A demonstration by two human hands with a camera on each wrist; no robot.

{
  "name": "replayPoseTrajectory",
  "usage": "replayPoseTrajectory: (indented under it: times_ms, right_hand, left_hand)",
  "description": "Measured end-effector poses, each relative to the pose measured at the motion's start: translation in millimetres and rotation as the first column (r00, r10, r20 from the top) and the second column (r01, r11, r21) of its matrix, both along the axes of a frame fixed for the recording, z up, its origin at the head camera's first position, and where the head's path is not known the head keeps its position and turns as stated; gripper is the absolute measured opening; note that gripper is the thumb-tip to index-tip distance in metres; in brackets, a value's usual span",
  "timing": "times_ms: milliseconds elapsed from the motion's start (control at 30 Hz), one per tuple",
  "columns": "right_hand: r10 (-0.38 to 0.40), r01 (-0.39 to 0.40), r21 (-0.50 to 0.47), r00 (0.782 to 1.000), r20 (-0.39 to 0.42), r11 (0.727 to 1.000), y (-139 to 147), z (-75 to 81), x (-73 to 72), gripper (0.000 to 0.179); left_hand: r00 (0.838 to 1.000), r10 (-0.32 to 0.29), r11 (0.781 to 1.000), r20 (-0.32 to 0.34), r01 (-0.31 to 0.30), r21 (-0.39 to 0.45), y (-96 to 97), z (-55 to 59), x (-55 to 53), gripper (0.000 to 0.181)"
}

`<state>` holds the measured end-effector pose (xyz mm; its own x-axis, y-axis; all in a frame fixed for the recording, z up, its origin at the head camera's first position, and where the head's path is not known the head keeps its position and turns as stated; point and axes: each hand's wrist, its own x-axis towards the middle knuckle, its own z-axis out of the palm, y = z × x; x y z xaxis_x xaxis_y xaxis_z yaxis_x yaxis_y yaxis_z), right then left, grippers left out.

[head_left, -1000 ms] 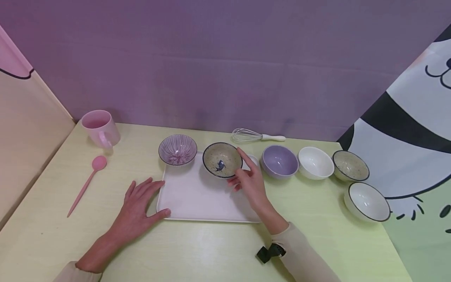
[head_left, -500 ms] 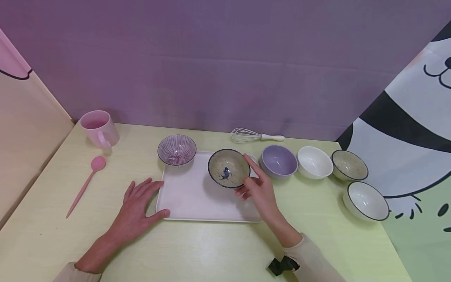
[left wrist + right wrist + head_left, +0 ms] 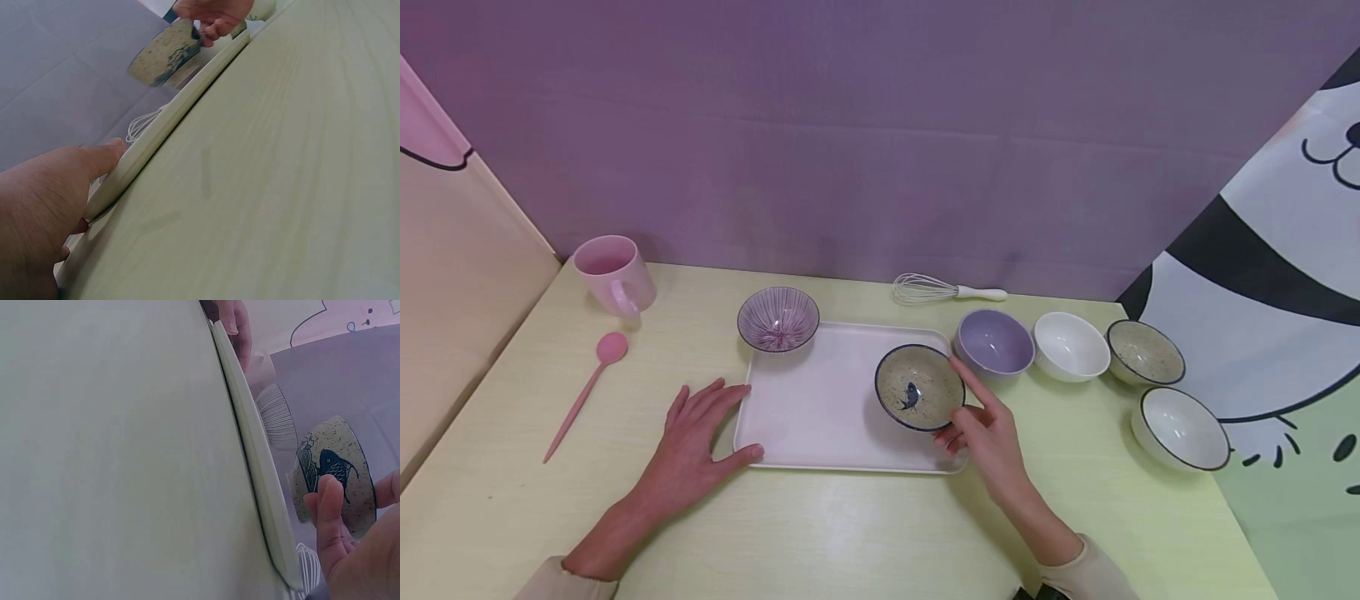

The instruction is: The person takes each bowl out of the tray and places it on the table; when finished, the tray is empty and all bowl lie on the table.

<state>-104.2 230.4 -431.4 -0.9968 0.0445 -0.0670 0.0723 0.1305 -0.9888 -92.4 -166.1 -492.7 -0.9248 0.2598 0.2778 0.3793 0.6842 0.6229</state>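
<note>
My right hand grips a speckled beige bowl by its right side, index finger and thumb at the dark rim. Inside, the bowl has a small blue fish; the right wrist view shows a larger dark fish on its outer wall. The bowl is held over the right half of a white rectangular tray, its shadow falling on the tray. At the tray's front left corner rests my left hand, fingers spread, thumb on the rim and index fingertip at the left edge.
A purple-striped bowl sits at the tray's back left corner. To the right stand a lilac bowl, a white bowl, another speckled bowl and a dark-rimmed white bowl. Behind lies a whisk; left are a pink mug and spoon.
The right hand has carried the speckled bowl rightward and toward the front, from the back middle of the tray to its right half. The left hand has stayed at the tray's corner.
</note>
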Motion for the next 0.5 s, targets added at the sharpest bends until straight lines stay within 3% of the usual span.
replayPoseTrajectory:
  times_ms: [500]
  right_hand:
    - [-0.073,0.074,0.01,0.997,-0.033,0.997,50.1,-5.0,39.0,0.076]
  left_hand:
    - [1.0,0.003,1.0,-0.002,-0.003,-0.001,0.4,-1.3,-0.6,0.077]
